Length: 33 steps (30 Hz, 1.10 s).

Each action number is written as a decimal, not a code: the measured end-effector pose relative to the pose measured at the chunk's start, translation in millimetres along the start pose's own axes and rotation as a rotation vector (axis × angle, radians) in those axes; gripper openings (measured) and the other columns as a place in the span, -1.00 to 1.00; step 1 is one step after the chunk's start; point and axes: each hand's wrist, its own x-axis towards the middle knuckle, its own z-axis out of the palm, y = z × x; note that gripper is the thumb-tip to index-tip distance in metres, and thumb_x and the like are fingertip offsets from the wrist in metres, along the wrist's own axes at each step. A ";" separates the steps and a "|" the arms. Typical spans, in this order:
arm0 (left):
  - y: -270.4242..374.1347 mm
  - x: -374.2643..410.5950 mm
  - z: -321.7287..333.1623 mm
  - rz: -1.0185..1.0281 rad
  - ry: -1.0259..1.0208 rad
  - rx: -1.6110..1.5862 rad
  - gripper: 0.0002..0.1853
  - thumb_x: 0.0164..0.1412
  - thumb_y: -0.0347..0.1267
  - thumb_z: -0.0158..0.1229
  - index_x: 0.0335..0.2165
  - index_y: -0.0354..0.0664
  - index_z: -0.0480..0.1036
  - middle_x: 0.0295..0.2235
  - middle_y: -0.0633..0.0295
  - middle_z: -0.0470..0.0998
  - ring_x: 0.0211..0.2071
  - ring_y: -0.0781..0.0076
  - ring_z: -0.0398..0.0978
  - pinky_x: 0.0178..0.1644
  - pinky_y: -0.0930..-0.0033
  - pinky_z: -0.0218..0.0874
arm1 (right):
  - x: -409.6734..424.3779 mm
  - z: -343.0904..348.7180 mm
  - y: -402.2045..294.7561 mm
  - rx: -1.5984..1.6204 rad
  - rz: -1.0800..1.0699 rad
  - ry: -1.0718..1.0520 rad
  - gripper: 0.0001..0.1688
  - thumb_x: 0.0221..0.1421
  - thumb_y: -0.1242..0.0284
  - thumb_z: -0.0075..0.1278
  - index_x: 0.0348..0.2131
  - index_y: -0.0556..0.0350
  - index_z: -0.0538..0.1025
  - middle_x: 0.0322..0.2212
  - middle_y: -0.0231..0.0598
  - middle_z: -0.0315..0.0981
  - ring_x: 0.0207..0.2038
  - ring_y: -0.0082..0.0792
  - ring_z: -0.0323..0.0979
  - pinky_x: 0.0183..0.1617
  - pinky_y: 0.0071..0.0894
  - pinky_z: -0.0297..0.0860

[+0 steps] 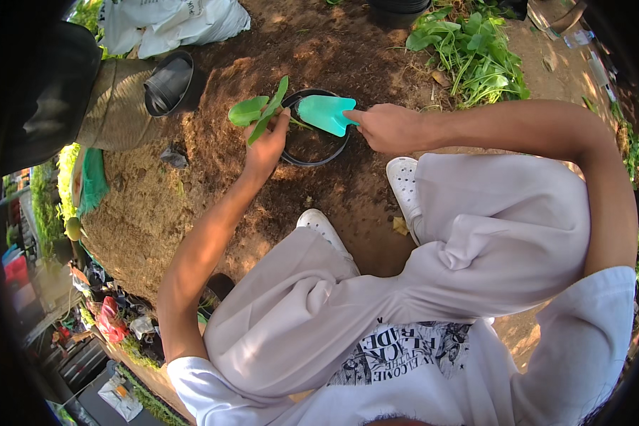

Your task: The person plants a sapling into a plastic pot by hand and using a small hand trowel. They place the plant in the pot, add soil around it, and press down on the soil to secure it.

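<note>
Between my fingers, my left hand [270, 139] holds a leafy green seedling [248, 111] by its stem, at the left rim of a round black plastic pot [319, 162]. The stem slants down over the pot, where dark soil [311, 144] shows inside. My right hand [387, 128] grips the handle of a turquoise hand trowel [326, 113]. Its blade lies over the far part of the pot, pointing left, and hides part of the opening. Whether the blade touches the soil I cannot tell.
Loose dark soil [277, 53] surrounds the pot. At the upper right lies a heap of leafy green plants [479, 58], beside stacked black pots [399, 11]. More black pots [170, 85] lie tipped at the left, below a white sack [191, 24]. My white clogs [325, 231] stand near the pot.
</note>
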 end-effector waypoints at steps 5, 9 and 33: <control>1.2 0.6 -3.0 -0.031 -0.035 0.042 -0.77 0.27 -0.32 0.19 -0.30 -0.34 0.48 -0.52 0.33 0.43 -0.46 0.58 0.35 -0.35 0.41 0.18 | 14.0 -4.9 9.8 -0.115 -0.014 -0.107 -0.57 0.03 0.54 -0.13 -0.06 0.29 0.42 -0.42 0.19 0.54 -0.27 0.20 0.53 -0.16 0.16 0.42; 6.8 -3.1 -3.4 0.038 -0.016 0.026 -0.77 0.27 -0.32 0.19 -0.31 -0.33 0.48 -0.53 0.34 0.42 -0.47 0.58 0.34 -0.37 0.41 0.17 | 17.2 -19.2 -3.1 -0.033 0.022 0.039 -0.55 0.04 0.50 -0.10 -0.03 0.22 0.44 -0.36 0.15 0.56 -0.24 0.17 0.54 -0.13 0.17 0.41; 9.7 -6.6 -5.7 0.087 -0.031 -0.074 -0.79 0.22 -0.39 0.20 -0.21 -0.29 0.50 -0.50 0.35 0.45 -0.47 0.60 0.33 -0.41 0.41 0.14 | 24.6 -13.2 26.7 -0.262 -0.164 0.030 -0.35 0.02 0.54 -0.07 0.16 0.12 0.38 -0.36 0.02 0.58 -0.27 0.09 0.53 -0.21 0.05 0.43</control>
